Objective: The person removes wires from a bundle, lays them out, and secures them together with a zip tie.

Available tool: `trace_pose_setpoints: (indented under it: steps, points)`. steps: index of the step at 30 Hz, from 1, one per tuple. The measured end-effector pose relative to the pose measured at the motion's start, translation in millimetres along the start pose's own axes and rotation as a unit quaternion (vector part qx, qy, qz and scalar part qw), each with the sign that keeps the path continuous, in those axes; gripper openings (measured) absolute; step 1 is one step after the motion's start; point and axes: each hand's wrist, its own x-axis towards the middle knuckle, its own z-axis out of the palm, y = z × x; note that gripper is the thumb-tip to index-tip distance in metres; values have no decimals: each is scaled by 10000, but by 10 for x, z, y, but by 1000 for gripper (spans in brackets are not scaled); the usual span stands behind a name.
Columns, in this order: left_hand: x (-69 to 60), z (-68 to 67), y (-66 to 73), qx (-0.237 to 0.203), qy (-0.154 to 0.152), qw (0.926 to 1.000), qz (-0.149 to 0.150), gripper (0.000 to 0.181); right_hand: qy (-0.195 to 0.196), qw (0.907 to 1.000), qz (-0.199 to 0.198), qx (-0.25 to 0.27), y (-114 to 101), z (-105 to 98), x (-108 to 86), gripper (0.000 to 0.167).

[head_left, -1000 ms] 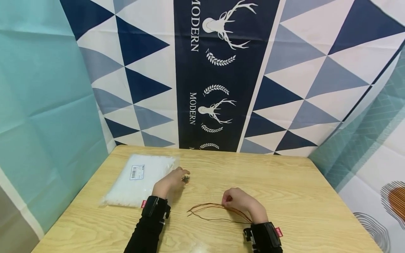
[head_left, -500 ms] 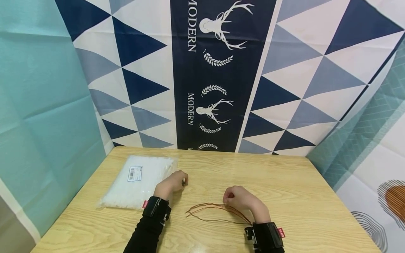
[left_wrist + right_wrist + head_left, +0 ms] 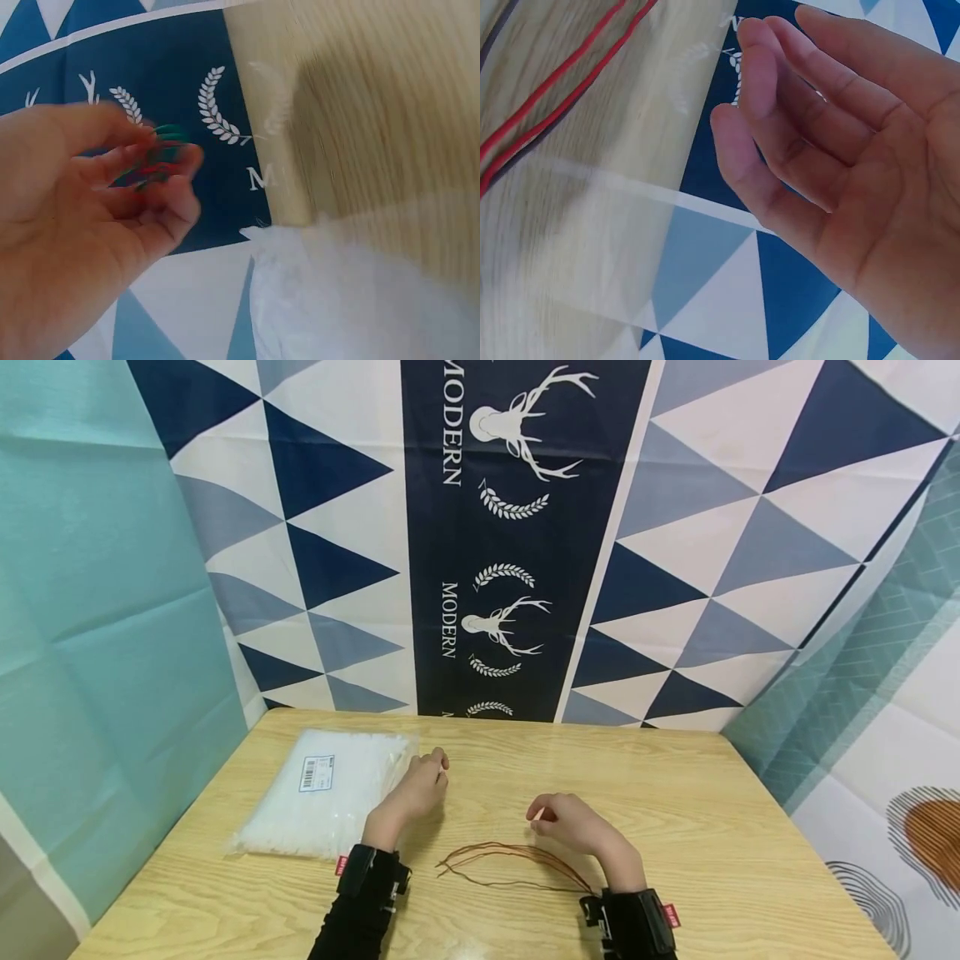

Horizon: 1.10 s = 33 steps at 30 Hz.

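Note:
In the left wrist view, my left hand pinches a small bundle of thin green and red strands between thumb and fingers. The head view hides that bundle behind the left hand, which is raised beside a clear plastic bag of white contents. My right hand hovers over the table with relaxed, bent fingers and nothing between them. Close by it, several long reddish-brown cords lie in a loose arc; two red cords and a dark one show in the right wrist view.
The bag bears a barcode label and lies on the left of the wooden table. Patterned cloth hangs along the table's back edge. Further hangings stand at the left and right sides.
The left hand has turned and risen slightly, so its bundle is out of sight in the head view. My right hand's thumb and fingers have parted and lifted slightly; the cords remain on the table.

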Motion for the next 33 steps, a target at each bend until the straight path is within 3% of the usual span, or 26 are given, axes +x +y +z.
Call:
trace_pose_setpoints:
  steps: [3,8,12,17,24,29,33]
  points:
    - [-27,39,65,-147,269,9995,87,29,55,9999,-58,106,-32,-6,5,17]
    - [-63,123,193,-247,580,9975,322,30,212,9996,-179,78,-61,-2,36,17]
    - [-67,198,370,-555,541,9954,557,27,540,9981,-303,-77,-72,9,77,17]
    - [-89,296,598,-808,193,9905,1095,19,998,9937,-504,38,-116,24,117,20]
    - [-115,406,721,-792,237,9817,1718,15,1642,9842,-589,310,-156,14,135,18]
    - [-115,420,731,-966,279,9774,1859,17,1799,9818,-495,357,-140,8,145,19]
    - [-125,416,747,-1194,78,9771,1762,17,1758,9822,-587,287,-139,11,156,16]
